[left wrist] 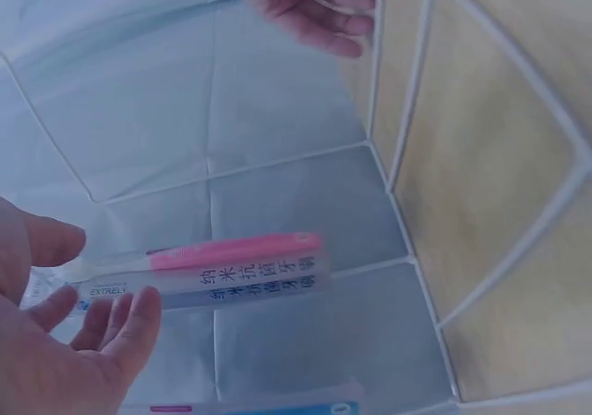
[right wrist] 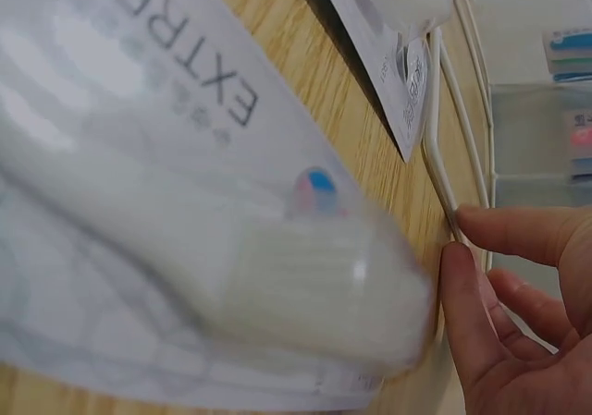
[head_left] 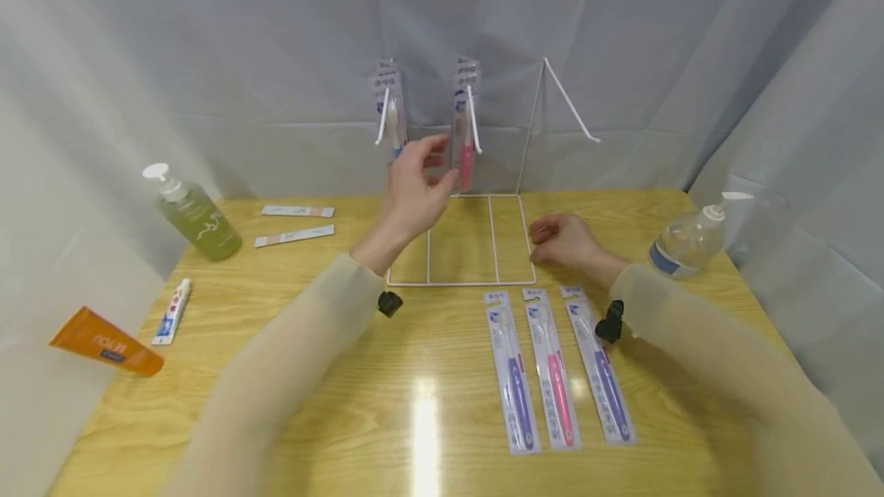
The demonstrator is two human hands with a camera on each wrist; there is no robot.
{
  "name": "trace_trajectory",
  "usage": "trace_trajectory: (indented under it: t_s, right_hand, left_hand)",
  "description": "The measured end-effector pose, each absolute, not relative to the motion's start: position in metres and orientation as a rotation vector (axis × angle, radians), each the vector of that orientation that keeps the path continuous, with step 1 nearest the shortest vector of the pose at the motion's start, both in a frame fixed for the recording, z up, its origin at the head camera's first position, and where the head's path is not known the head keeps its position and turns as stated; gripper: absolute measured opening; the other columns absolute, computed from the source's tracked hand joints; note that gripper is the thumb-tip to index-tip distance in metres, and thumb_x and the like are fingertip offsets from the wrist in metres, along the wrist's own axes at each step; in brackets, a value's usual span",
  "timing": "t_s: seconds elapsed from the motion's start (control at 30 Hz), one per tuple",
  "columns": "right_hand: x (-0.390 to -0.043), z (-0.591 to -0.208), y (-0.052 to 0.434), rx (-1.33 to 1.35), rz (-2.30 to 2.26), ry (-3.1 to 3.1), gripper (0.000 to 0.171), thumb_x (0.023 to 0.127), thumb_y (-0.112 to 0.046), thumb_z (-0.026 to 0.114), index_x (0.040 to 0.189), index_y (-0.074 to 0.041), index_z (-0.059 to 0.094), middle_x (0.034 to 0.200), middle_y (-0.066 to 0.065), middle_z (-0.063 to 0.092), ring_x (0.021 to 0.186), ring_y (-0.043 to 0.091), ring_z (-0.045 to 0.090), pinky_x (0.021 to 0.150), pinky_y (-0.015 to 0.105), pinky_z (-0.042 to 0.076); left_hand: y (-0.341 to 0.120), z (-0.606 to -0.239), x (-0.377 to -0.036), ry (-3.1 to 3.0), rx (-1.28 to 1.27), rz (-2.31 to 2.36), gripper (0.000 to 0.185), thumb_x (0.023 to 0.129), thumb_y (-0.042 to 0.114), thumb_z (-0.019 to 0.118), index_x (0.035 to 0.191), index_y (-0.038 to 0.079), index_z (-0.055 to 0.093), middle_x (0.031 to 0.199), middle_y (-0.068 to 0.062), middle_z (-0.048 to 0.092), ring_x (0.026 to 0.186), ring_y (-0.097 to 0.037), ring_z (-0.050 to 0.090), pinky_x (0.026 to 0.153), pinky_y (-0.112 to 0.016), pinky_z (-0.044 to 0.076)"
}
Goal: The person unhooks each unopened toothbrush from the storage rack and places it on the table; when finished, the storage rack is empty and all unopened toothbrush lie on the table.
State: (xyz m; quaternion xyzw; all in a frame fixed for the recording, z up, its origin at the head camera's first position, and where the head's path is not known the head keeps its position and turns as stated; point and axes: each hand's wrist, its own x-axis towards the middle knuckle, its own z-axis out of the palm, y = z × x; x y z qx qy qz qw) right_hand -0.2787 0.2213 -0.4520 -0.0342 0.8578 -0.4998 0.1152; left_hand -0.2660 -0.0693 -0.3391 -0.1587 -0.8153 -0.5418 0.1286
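A white wire rack [head_left: 461, 282] stands at the table's back, with a blue toothbrush pack [head_left: 392, 117] and a pink toothbrush pack [head_left: 466, 148] hanging on its hooks. My left hand [head_left: 414, 190] is raised at the pink pack [left wrist: 231, 265], fingers [left wrist: 120, 313] spread and relaxed just beside it, not closed round it. My right hand [head_left: 562, 240] rests on the table at the rack base's right corner, fingertips [right wrist: 462, 221] touching the wire [right wrist: 439, 175]. Three toothbrush packs lie in front: purple [head_left: 512, 374], pink [head_left: 552, 370], purple [head_left: 602, 366].
The rack's right hook [head_left: 569, 102] carries nothing. A green pump bottle [head_left: 196, 217], two flat strips [head_left: 297, 211], a small toothpaste tube [head_left: 173, 313] and an orange tube [head_left: 107, 341] sit left. A clear pump bottle [head_left: 691, 240] stands right. Grey curtain surrounds the table.
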Motion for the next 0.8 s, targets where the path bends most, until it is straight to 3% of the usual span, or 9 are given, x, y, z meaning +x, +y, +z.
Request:
trace_trajectory:
  t_s: [0.2, 0.5, 0.8]
  right_hand:
    - [-0.279, -0.45, 0.221, -0.081, -1.368, 2.57, 0.054, 0.081, 0.003, 0.088, 0.133, 0.006, 0.074, 0.122, 0.023, 0.079, 0.086, 0.005, 0.069, 0.073, 0.014, 0.063]
    - [-0.279, -0.449, 0.221, -0.118, -1.281, 2.64, 0.052, 0.082, -0.002, 0.091, 0.131, 0.004, 0.076, 0.12, 0.022, 0.081, 0.09, 0.008, 0.069, 0.074, 0.011, 0.057]
    - [-0.281, -0.45, 0.219, -0.123, -1.292, 2.637, 0.051, 0.082, -0.002, 0.092, 0.13, 0.005, 0.077, 0.119, 0.023, 0.081, 0.088, 0.007, 0.068, 0.074, 0.01, 0.055]
  left_hand:
    - [-0.052, -0.332, -0.288, -2.307, -0.366, -1.565, 0.06, 0.1, 0.005, 0.074, 0.158, 0.008, 0.057, 0.154, -0.018, 0.059, 0.137, -0.037, 0.066, 0.112, -0.041, 0.067]
    - [-0.035, -0.33, -0.31, -2.201, -0.288, -1.59, 0.041, 0.103, 0.004, 0.07, 0.143, 0.0, 0.064, 0.138, -0.02, 0.075, 0.122, -0.034, 0.077, 0.105, -0.037, 0.068]
    - [-0.032, -0.33, -0.31, -2.227, -0.295, -1.533, 0.032, 0.105, 0.006, 0.066, 0.137, 0.001, 0.067, 0.133, -0.019, 0.078, 0.116, -0.033, 0.078, 0.103, -0.039, 0.068]
